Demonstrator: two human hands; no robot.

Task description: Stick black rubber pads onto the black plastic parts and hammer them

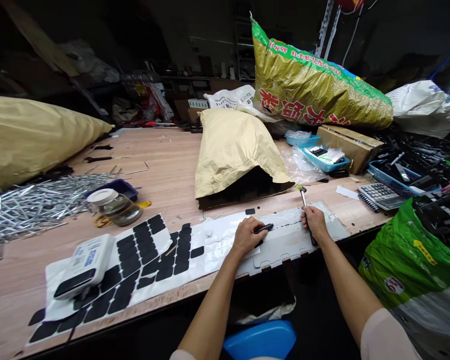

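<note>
**Hammer (304,198) in the right hand (315,221), slim black part (265,228) in the left hand (247,234)**

The left fingers pinch the slim black part over the smooth grey plate (281,254); whether it touches the surface, I cannot tell. The right fingers close around the hammer, its shiny metal shaft slanting away from the person. The plate, notched along its near edge, lies on the wood-grain tabletop (165,160). Rounded black pads (165,267) line a white sheet (198,266) to the left.

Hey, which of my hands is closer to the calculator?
Right. Your right hand, gripping the hammer, is to the left of the calculator; your left hand, holding a black piece, is farther left.
</note>
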